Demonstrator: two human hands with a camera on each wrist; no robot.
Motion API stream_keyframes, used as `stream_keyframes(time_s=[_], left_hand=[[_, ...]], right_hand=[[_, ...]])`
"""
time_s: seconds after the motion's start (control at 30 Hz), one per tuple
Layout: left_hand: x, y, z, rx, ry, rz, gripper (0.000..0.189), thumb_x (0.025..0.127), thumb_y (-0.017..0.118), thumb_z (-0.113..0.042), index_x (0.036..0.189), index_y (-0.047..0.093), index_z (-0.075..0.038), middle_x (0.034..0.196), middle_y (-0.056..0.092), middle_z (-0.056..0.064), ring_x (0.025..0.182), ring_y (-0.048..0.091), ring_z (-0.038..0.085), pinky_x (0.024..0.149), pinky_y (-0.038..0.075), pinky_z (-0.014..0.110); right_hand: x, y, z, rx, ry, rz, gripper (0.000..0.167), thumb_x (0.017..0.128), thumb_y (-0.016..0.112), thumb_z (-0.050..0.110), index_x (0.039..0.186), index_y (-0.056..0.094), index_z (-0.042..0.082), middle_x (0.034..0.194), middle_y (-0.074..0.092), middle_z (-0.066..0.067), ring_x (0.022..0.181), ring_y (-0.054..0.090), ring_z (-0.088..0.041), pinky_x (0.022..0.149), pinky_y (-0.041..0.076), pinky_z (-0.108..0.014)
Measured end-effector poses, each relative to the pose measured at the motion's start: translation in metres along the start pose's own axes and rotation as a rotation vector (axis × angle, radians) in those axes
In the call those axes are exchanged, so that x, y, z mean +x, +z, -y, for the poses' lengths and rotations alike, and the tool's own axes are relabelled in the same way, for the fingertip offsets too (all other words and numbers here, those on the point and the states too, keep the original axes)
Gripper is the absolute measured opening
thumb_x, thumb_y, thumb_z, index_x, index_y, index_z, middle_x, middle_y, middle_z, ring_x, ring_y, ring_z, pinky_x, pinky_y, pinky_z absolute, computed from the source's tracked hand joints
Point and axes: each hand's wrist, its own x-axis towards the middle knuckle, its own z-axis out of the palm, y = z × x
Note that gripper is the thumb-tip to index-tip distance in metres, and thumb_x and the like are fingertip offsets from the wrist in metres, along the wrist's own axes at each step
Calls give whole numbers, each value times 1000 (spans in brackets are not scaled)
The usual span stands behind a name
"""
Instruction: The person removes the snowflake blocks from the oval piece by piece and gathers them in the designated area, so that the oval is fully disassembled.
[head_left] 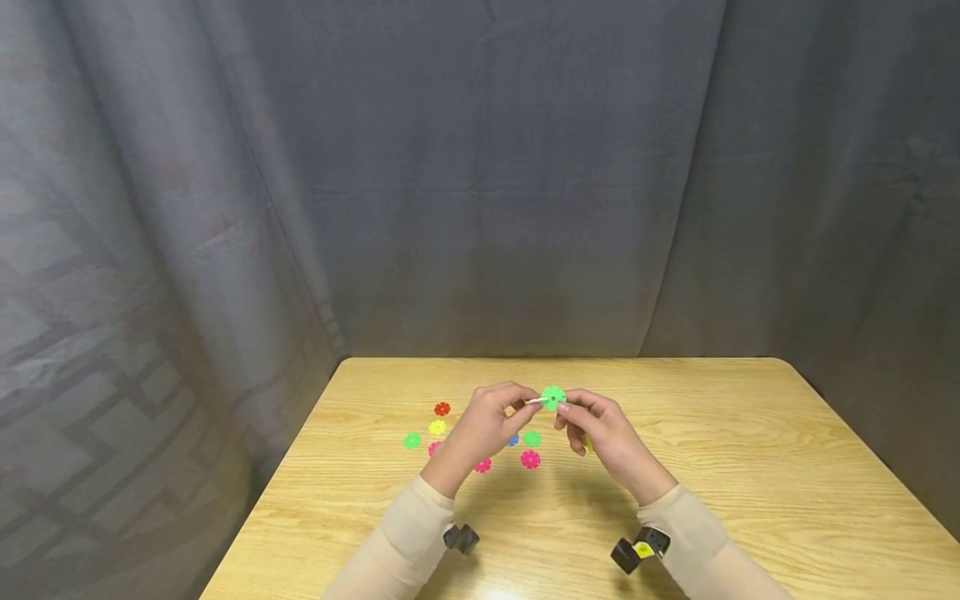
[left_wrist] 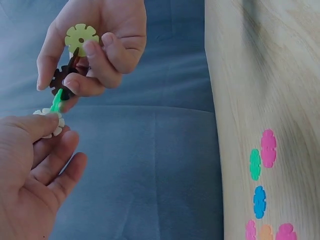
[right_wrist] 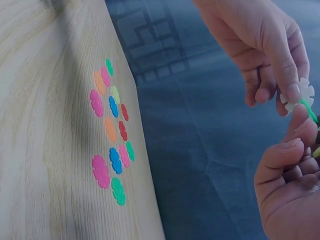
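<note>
My left hand (head_left: 491, 421) pinches a white notched flower disc (left_wrist: 59, 131) between thumb and fingers. A green flower disc (head_left: 553, 398) meets its edge, seen edge-on in both wrist views. In the left wrist view the green one adjoins a dark disc (left_wrist: 58, 81), and a yellow disc (left_wrist: 74, 36) sits at the far end of this chain. My right hand (head_left: 609, 437) holds the chain, its fingers curled about the dark and yellow pieces. Both hands are raised above the table, close together. Whether the white and green slots are fully engaged I cannot tell.
Loose flower discs lie on the wooden table (head_left: 750, 467): among them a red one (head_left: 442, 409), a pink one (head_left: 530, 460), a blue one (right_wrist: 115, 160) and an orange one (right_wrist: 110, 129). A grey curtain (head_left: 487, 208) hangs behind the table.
</note>
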Motion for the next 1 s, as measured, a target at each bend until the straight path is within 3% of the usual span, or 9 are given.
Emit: stream_keyframes(time_s=[0.17, 0.4, 0.63, 1.0], left_hand=[[0, -1, 0, 12, 43, -10, 8, 91, 71, -10, 98, 74, -7, 89, 70, -1, 68, 55, 3, 58, 46, 14], [0, 0, 1, 17, 101, -19, 5, 90, 72, -10, 94, 73, -7, 85, 68, -1, 73, 58, 4, 60, 52, 25], [2, -2, 1, 12, 158, -10, 5, 87, 73, -4, 92, 73, -4, 81, 67, 0, 67, 53, 3, 60, 49, 17], [2, -3, 0, 2, 129, -3, 4, 90, 71, -5, 91, 74, -2, 77, 65, -2, 68, 55, 4, 60, 53, 26]], right_hand=[[0, 0, 0, 0, -6, 4, 28, 101, 56, 25, 112, 63, 0, 84, 61, -10, 55, 47, -11, 51, 43, -23], [0, -1, 0, 1, -11, 11, 27, 101, 56, 24, 110, 64, 0, 83, 60, -13, 55, 47, -10, 51, 43, -23], [0, -1, -1, -4, -13, 14, 26, 101, 56, 23, 108, 65, 0, 82, 60, -13, 55, 47, -10, 51, 43, -23], [0, -1, 0, -3, 5, -5, 29, 100, 57, 26, 110, 65, 0, 82, 61, -7, 56, 48, -10, 51, 43, -23]])
